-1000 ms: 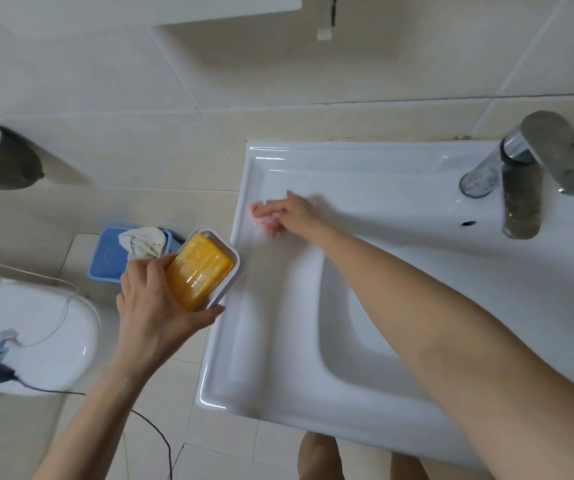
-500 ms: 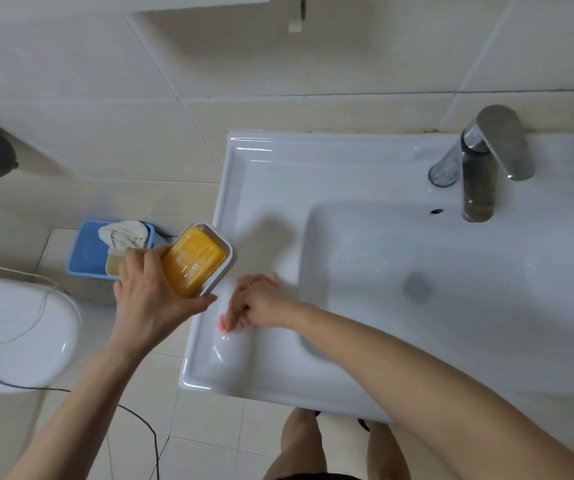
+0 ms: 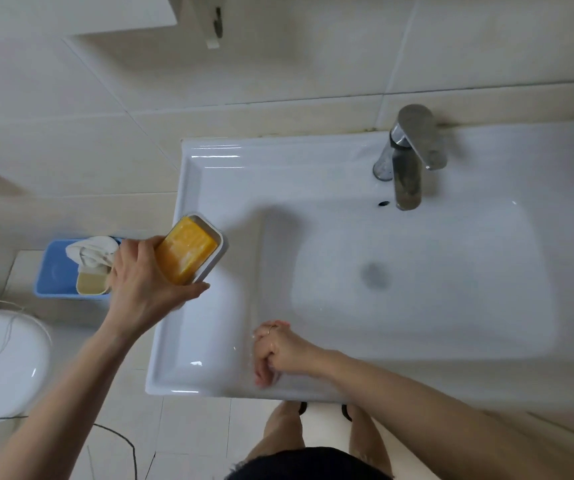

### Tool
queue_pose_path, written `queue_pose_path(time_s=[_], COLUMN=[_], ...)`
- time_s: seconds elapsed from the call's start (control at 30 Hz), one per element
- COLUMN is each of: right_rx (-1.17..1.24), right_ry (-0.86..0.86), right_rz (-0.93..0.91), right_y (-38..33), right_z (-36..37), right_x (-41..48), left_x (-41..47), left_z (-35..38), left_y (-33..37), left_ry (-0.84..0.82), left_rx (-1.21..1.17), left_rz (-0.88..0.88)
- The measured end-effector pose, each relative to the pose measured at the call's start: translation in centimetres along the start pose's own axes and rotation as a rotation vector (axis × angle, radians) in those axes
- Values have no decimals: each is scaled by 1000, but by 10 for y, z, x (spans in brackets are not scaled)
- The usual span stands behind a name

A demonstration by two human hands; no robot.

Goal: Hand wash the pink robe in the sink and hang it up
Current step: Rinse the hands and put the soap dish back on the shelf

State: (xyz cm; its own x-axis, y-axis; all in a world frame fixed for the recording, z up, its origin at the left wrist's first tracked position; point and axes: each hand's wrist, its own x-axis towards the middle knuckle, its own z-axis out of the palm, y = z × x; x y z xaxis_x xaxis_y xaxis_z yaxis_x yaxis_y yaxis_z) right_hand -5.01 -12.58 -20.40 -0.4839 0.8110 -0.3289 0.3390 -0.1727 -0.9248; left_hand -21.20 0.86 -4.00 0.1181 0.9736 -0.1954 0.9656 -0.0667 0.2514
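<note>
The white sink (image 3: 209, 161) fills the middle and right, its basin dry-looking with a grey drain (image 3: 375, 275). No pink robe shows in this view. My left hand (image 3: 140, 289) grips a white soap dish (image 3: 217, 258) holding a yellow soap bar (image 3: 185, 251), tilted, above the sink's left rim. My right hand (image 3: 278, 351) rests on the sink's front-left ledge, fingers curled under, a ring on one finger. Nothing shows inside it.
A chrome faucet (image 3: 407, 157) stands at the sink's back right. Left of the sink, a blue tray (image 3: 53, 271) with a white cloth sits on a ledge. A white toilet (image 3: 1, 365) and a black cable (image 3: 119, 441) lie at the lower left. My legs stand under the sink's front.
My right hand has slid from the sink's back-left ledge forward along the left ledge to the front corner. My left hand kept the soap dish beside the rim.
</note>
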Motion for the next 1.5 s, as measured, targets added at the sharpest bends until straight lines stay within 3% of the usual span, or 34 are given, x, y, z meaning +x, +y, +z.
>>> queue_pose_path(time_s=[0.17,0.23,0.3,0.37,0.5,0.6,0.67,0.7,0.73,0.8,0.83,0.9,0.97,1.03,1.17,1.27,1.37,1.5], right_rx=[398,390,188,-169,-941,-985,-1051,-964,-814,-858,-1180,-1419,-1486,-1562,-1019,-548,-464,-796], right_ry=[13,183,461,549,193,1,125,228,310,276,214,200,324,461,967,1259,1217,996], right_rz=[220,316,358,326,42,132,145,184,324,600,521,308,163,145,346,277,174,18], right_y=[8,19,52,89,136,142,137,147,152,164,166,195,190,167,140,108,78,78], right_z=[-36,-53,-71,-87,-109,-143,-167,-174,-184,-203,-212,-229,-251,-268,-297,-312,-317,-310], right_x=[-47,-53,-57,-63,-84,-88,-95,-99,-104,-125,-131,-146,-158,-169,-167,-147,-123,-99], left_x=[2,3,6,8,12,12,14,18,21,26,27,29,30,33,34,32,37,46], left_z=[4,8,15,22,34,39,44,46,49,55,58,65,69,74,82,87,96,106], left_y=[23,33,42,52,66,73,73,70,68,63,64,64,66,67,82,95,98,106], left_ry=[-13,-8,-11,-19,-22,-3,9,11,7,0,5,13,-2,-21,-3,3,-41,-97], left_rx=[-3,-12,-25,-31,-7,24,46,62,82,110,107,92,89,104,46,9,33,53], left_rz=[46,91,116,131,180,198,218,219,217,212,210,202,210,217,238,239,200,171])
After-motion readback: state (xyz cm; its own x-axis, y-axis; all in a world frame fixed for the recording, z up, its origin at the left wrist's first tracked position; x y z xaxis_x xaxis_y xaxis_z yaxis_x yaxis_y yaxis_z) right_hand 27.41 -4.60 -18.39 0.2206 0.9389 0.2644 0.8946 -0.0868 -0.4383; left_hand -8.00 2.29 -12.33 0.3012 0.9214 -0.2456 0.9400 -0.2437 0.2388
